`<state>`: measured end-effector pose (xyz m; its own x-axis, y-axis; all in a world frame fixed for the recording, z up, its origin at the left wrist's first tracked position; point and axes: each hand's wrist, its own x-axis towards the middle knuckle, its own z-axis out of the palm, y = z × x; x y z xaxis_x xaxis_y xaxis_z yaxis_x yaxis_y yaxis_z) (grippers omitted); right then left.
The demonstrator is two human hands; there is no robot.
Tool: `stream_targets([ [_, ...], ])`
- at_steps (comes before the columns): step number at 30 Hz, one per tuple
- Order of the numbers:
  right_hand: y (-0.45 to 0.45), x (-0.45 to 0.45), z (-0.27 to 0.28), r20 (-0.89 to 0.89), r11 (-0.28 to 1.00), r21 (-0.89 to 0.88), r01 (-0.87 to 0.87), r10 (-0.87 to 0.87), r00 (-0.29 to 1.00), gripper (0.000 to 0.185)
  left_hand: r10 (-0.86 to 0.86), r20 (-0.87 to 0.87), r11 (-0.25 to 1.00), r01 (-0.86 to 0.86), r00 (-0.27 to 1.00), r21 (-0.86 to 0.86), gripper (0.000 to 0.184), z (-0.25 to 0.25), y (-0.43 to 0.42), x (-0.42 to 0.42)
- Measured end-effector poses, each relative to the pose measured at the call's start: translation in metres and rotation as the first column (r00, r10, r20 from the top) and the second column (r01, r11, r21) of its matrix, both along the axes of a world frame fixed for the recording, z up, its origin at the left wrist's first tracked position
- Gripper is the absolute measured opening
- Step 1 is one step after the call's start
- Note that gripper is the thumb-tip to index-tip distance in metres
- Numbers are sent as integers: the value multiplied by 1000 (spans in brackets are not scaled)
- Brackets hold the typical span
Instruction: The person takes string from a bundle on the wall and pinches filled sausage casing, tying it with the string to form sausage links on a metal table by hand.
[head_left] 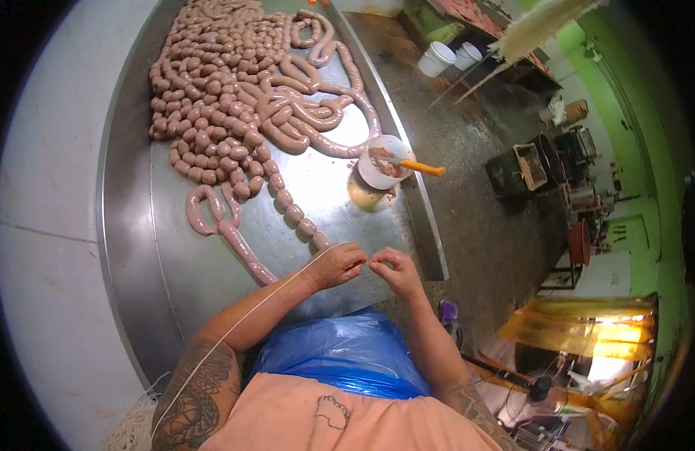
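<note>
A pale string runs from a bundle at the lower left, over my left forearm, to my left hand. That hand is closed in a pinch at the table's front edge. Close beside it, my right hand pinches too; what lies between its fingertips is too small to make out. A chain of short tied sausage links leads from the big pile down to my left hand. An untied sausage length reaches under my left forearm.
The steel table has a raised rim. Piled links and long sausage coils lie at the back. A white tub of meat holds an orange-handled knife. White buckets stand on the floor beyond.
</note>
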<state>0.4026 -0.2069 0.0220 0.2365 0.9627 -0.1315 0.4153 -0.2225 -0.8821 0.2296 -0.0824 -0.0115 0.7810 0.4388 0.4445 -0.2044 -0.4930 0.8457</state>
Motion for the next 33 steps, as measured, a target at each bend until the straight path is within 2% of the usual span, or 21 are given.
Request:
stream_targets([
  [2, -2, 2, -3, -60, 1000, -10, 29, -29, 998, 13, -22, -43, 999, 21, 999, -24, 8, -1, 3, -4],
  [4, -3, 1, -15, -130, 996, -22, 82, -84, 988, 14, -95, -173, 950, 37, 980, -310, 6, 3, -1, -7],
  [8, 7, 4, -35, -98, 997, -27, -68, 65, 993, 15, -220, -164, 809, 86, 962, -581, 7, 5, -10, -12],
  [10, 11, 5, -38, -106, 992, 22, -125, 127, 986, 15, -218, -119, 634, 48, 969, -772, 10, 11, -12, -15],
  [13, 13, 7, -40, 28, 940, 186, -286, 285, 958, 20, -219, -116, 557, 27, 969, -830, 12, 21, -19, -20],
  [14, 15, 8, -42, -231, 973, 200, -118, 164, 959, 21, -209, -134, 566, 8, 969, -825, 12, 26, -22, -19],
  [15, 20, 6, -36, -476, 985, 167, 48, 37, 879, 23, -160, -133, 647, 3, 978, -762, 12, 32, -23, -16],
  [16, 22, 3, -30, -491, 983, 177, 46, 48, 870, 23, -114, -128, 723, -6, 985, -691, 12, 38, -23, -13],
  [18, 20, -27, 30, -710, 985, 170, -6, 127, 693, 25, 7, -286, 979, -65, 958, -194, 15, 103, -24, -12],
  [19, 13, -32, 48, -725, 985, 171, 4, 123, 678, 25, 63, -164, 997, -54, 985, 58, 19, 130, -31, -7],
  [20, 5, -34, 63, -281, 917, 359, -172, 282, 917, 24, 25, -95, 972, -2, 995, 236, 21, 161, -36, -3],
  [22, -10, -21, 95, 133, 865, 366, -343, 316, 940, 22, -15, 4, 848, 11, 1000, 530, 20, 210, -45, 8],
  [23, -16, 1, 105, 21, 914, 297, -275, 282, 959, 22, -17, 41, 766, -14, 999, 642, 18, 229, -48, 15],
  [24, -18, 30, 82, -455, 940, 327, 94, 69, 888, 22, -20, 87, 638, -54, 996, 768, 20, 243, -43, 20],
  [25, -30, 65, 94, -425, 884, 305, 354, -206, 882, 23, -22, 155, 604, -110, 988, 789, 23, 249, -34, 26],
  [26, -47, 101, 89, -794, 704, 270, 657, -223, 566, 19, 57, 201, 595, -195, 978, 780, 21, 250, -25, 33],
  [27, -79, 154, 69, -859, 604, 23, 797, -396, 325, 18, 206, 274, 750, -331, 940, 572, 18, 233, -11, 43],
  [29, -195, 260, -11, -965, 598, -109, 794, -254, 59, 17, 300, 3, 954, -300, 954, 11, 10, 205, 30, 49],
  [31, -316, 288, -18, -830, 256, -353, 900, -530, -174, 27, 160, -288, 950, -227, 944, -216, 15, 128, 71, 48],
  [32, -410, 309, -45, -909, 265, -278, 923, -383, -164, 17, 108, -453, 986, -155, 885, -68, 22, 65, 86, 40],
  [33, -485, 318, -49, -922, 106, -279, 954, -308, -235, 14, 150, -664, 986, -62, 733, 154, 32, 28, 78, 30],
])
